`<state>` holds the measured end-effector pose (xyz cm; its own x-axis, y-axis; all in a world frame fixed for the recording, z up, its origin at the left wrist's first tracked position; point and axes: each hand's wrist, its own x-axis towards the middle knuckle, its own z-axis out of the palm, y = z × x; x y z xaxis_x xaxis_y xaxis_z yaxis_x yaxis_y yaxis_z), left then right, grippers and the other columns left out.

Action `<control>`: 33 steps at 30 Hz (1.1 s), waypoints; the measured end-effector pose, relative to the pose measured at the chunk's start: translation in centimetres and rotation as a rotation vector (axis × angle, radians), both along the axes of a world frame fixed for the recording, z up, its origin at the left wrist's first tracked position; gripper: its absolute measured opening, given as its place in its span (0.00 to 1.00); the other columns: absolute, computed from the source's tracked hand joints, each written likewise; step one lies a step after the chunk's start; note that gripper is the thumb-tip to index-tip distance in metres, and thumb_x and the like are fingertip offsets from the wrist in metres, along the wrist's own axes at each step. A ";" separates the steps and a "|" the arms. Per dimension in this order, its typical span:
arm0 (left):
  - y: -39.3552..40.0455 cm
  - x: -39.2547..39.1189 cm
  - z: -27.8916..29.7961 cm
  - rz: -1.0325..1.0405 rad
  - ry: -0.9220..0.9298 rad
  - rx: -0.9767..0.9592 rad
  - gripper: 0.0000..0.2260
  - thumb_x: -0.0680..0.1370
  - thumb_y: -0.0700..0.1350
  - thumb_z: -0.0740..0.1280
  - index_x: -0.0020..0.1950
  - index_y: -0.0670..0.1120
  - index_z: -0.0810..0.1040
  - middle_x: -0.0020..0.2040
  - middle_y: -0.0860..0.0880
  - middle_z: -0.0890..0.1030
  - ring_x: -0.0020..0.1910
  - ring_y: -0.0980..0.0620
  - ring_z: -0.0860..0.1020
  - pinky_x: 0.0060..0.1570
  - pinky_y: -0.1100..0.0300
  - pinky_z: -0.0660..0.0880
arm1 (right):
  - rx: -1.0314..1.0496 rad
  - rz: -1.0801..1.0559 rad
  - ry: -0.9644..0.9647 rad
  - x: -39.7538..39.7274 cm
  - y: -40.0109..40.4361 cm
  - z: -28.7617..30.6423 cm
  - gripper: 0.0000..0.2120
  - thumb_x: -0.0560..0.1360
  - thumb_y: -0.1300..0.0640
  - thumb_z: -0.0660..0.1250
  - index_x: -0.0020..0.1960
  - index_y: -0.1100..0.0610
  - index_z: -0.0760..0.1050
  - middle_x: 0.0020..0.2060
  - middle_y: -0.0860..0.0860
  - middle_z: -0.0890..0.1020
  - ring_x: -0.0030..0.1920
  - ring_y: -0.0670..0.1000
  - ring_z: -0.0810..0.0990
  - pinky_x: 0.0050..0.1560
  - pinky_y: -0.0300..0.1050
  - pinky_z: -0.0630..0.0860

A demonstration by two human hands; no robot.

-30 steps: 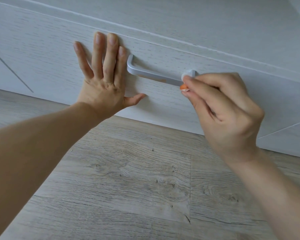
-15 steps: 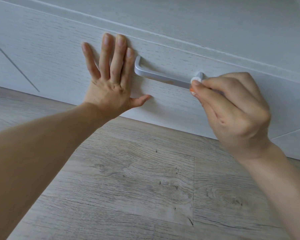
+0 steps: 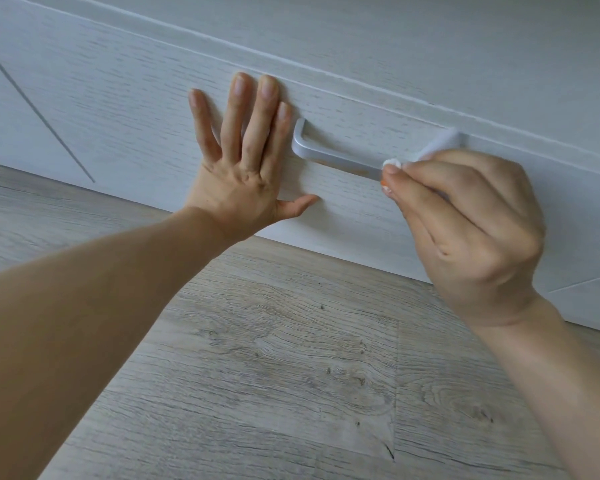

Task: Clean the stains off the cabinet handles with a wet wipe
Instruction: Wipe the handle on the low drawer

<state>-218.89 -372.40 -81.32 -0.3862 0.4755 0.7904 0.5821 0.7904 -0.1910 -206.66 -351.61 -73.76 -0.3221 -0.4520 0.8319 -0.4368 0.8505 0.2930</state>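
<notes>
The left hand [image 3: 243, 181] lies flat against the white drawer front [image 3: 153, 98], its fingers [image 3: 234, 116] straight and spread, pointing up, the thumb stretched out to the side along the panel. It holds nothing; it only presses on the wood.

Just beside the left forefinger begins the handle [image 3: 329, 155], a silver metal bar bent at its end where it meets the drawer front. It runs from there down toward the right hand [image 3: 471, 237]. A faint orange-brown smear shows on the underside of the bar, between the two hands.

The right hand is curled, and its fingertips [image 3: 394, 169] pinch a small white wipe [image 3: 391, 163] against the bar. A bit of the wipe bulges out above the fingertips, and an orange spot shows just below them, at the lower edge of the bar. Behind the right hand's knuckles a further white part of the wipe, or the far end of the handle, rises blurred; which it is cannot be told.

Below both arms lies a grey wood-grain floor [image 3: 291, 375], meeting the bottom edge of the cabinet.
</notes>
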 end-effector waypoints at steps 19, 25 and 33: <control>-0.1 0.1 -0.4 -0.012 0.014 0.008 0.49 0.76 0.71 0.55 0.74 0.40 0.28 0.72 0.45 0.24 0.71 0.43 0.27 0.67 0.36 0.32 | -0.205 0.022 -0.135 0.5 -0.5 0.3 0.03 0.74 0.71 0.71 0.47 0.69 0.83 0.38 0.62 0.83 0.40 0.57 0.77 0.48 0.41 0.73; -0.1 0.0 -0.3 -0.006 0.033 0.011 0.50 0.76 0.71 0.55 0.74 0.39 0.28 0.72 0.44 0.24 0.72 0.42 0.27 0.67 0.33 0.36 | -0.146 0.008 -0.093 -0.1 -1.2 -0.2 0.03 0.74 0.69 0.71 0.45 0.66 0.84 0.37 0.59 0.83 0.39 0.59 0.82 0.41 0.51 0.78; 0.0 -0.1 -0.4 -0.025 0.035 0.032 0.49 0.76 0.71 0.54 0.74 0.41 0.28 0.72 0.45 0.24 0.72 0.44 0.27 0.67 0.37 0.31 | -0.146 0.008 -0.075 -0.1 -1.4 -0.5 0.03 0.74 0.70 0.72 0.44 0.66 0.84 0.36 0.58 0.84 0.38 0.57 0.81 0.38 0.51 0.78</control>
